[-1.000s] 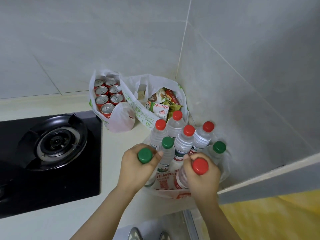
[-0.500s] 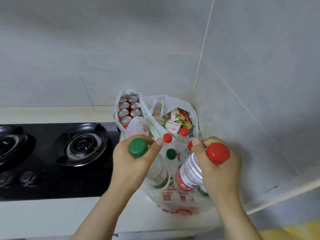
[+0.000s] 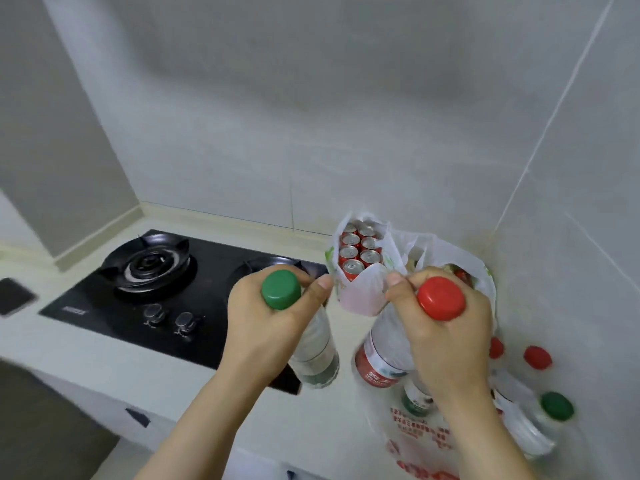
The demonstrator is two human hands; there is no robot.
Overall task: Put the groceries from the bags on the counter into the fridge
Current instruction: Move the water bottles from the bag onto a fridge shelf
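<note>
- Two hands are up over the pale, smooth surface, each closed round the neck of one clear plastic bottle.
- The left hand (image 3: pixel 266 327) is wrapped tight on the green-capped bottle (image 3: pixel 313 355), lifted above the right edge of the stove (image 3: pixel 173 289); its label band is green and white.
- The right hand (image 3: pixel 446 341) is clenched on the red-capped bottle (image 3: pixel 381 355), further right of the stove, with a red label band round its ribbed body.
- Right of the stove, by the tiled wall, stands a thin white plastic bag of cans (image 3: pixel 360 251): seven red cans with silver tops show, packed in two rows.
- Beside it a second crinkled bag (image 3: pixel 460 258) stands open; what is inside is mostly hidden behind the right hand.
- Nearest me, a clear bag with red print (image 3: pixel 422 434) holds more bottles; I count two red caps and two green ones showing.
- The stove is glossy black glass with two round burners and two small knobs.
- A dark flat phone (image 3: pixel 14 296) lies on the surface left of the stove.
</note>
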